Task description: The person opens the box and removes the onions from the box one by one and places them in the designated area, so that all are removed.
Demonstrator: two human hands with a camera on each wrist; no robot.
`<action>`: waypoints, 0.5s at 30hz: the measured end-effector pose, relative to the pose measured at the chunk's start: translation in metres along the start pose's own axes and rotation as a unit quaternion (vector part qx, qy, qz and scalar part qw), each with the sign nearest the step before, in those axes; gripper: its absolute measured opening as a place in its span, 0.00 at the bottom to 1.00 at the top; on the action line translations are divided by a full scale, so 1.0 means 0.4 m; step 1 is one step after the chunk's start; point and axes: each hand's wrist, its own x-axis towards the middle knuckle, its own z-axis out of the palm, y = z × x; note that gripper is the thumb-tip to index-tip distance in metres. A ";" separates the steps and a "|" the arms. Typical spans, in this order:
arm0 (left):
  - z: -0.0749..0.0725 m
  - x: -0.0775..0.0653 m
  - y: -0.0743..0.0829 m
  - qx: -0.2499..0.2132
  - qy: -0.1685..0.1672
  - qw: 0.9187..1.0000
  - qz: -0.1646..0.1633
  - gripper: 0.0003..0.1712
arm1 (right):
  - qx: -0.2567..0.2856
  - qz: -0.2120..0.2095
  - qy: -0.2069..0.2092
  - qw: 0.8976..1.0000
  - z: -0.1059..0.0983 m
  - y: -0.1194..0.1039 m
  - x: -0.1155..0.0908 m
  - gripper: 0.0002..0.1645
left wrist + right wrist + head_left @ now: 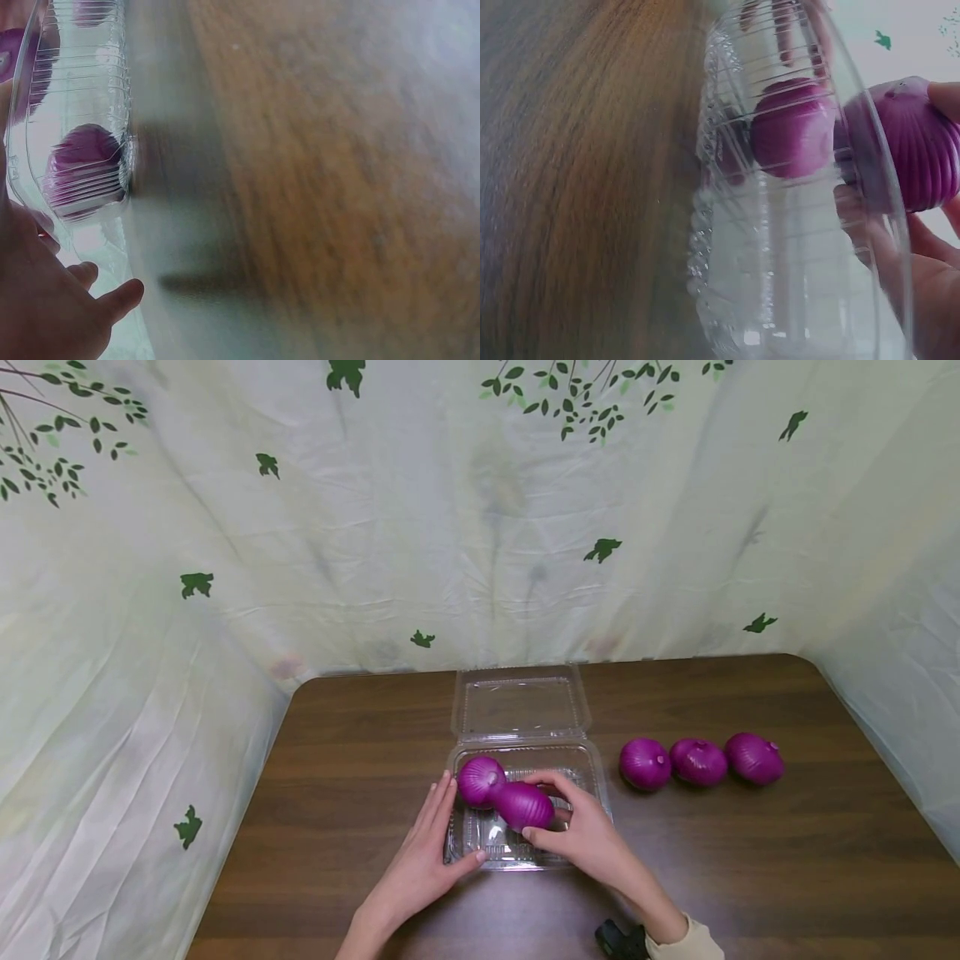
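Note:
A clear plastic clamshell container (510, 863) lies on the wooden table with its lid (521, 706) folded back. One purple onion (477, 779) sits inside it at the left; the container's ribbed wall shows in front of this onion (793, 127) in the right wrist view. My right hand (588, 835) grips a second onion (525, 807) between thumb and fingers, over the container's middle. Along the container's left side rests my left hand (423, 852), fingers straight and thumb at the front rim. In the left wrist view that hand (52, 292) is beside the see-through wall.
Three more purple onions (697, 762) stand in a row on the table (750, 852), right of the container. A dark object (621, 939) is by the right wrist. White cloth (480, 543) printed with leaves hangs behind the table and at both sides.

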 end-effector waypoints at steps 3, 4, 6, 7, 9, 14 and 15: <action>0.000 0.001 0.000 0.000 0.002 1.000 0.000 0.62 | -0.003 -0.001 0.012 1.000 -0.011 -0.002 -0.011 0.37; 0.000 0.001 0.000 0.000 0.002 1.000 0.000 0.62 | -0.001 -0.001 0.016 1.000 -0.015 -0.003 -0.014 0.37; 0.001 0.001 0.000 0.001 0.003 1.000 0.001 0.62 | 0.002 -0.004 0.024 1.000 -0.022 -0.003 -0.022 0.36; 0.001 0.001 -0.001 0.002 0.004 1.000 0.002 0.62 | 0.003 -0.007 0.029 1.000 -0.025 -0.004 -0.026 0.36; 0.001 0.001 -0.001 0.003 0.005 1.000 0.004 0.62 | 0.009 -0.010 0.037 0.999 -0.031 -0.007 -0.033 0.36; 0.002 0.000 0.000 0.006 0.006 1.000 0.004 0.63 | 0.016 -0.026 0.057 0.998 -0.044 -0.014 -0.050 0.36; 0.002 0.000 0.000 0.005 0.006 1.000 0.003 0.63 | 0.015 -0.029 0.061 0.998 -0.046 -0.015 -0.053 0.36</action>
